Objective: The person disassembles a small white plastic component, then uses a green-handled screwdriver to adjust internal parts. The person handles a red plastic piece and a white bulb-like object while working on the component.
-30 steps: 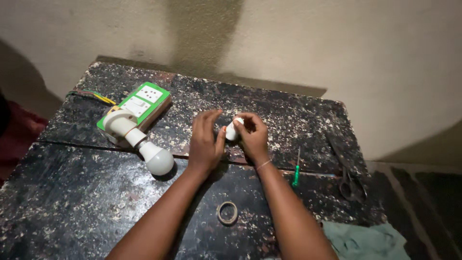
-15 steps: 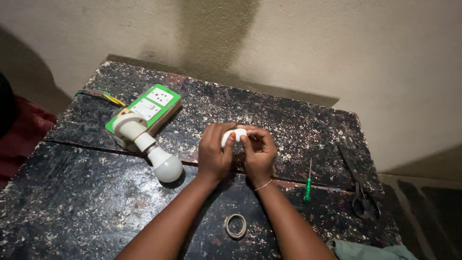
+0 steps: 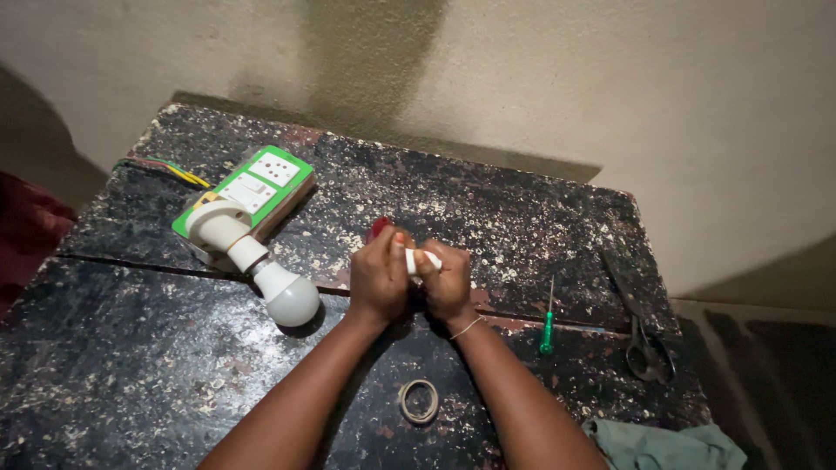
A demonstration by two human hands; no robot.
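Note:
My left hand (image 3: 379,280) and my right hand (image 3: 447,285) are pressed together over the middle of the dark speckled table (image 3: 131,374). Between them they grip a small white part (image 3: 421,259), mostly hidden by the fingers. A red piece (image 3: 380,227) shows just above my left hand; whether it is held I cannot tell. To the left lies a green switch board (image 3: 261,187) with a white lamp holder and a white bulb (image 3: 292,298) pointing toward me.
A roll of tape (image 3: 419,401) lies near my forearms. A green-handled screwdriver (image 3: 547,326) and dark scissors (image 3: 643,344) lie on the right. A green cloth (image 3: 662,444) sits at the table's near right corner. Yellow and green wires (image 3: 178,171) run from the board.
The view has shifted, so the table and hands sit lower in the frame. My hands have closed more tightly around the white part, and the red piece now shows above my left hand.

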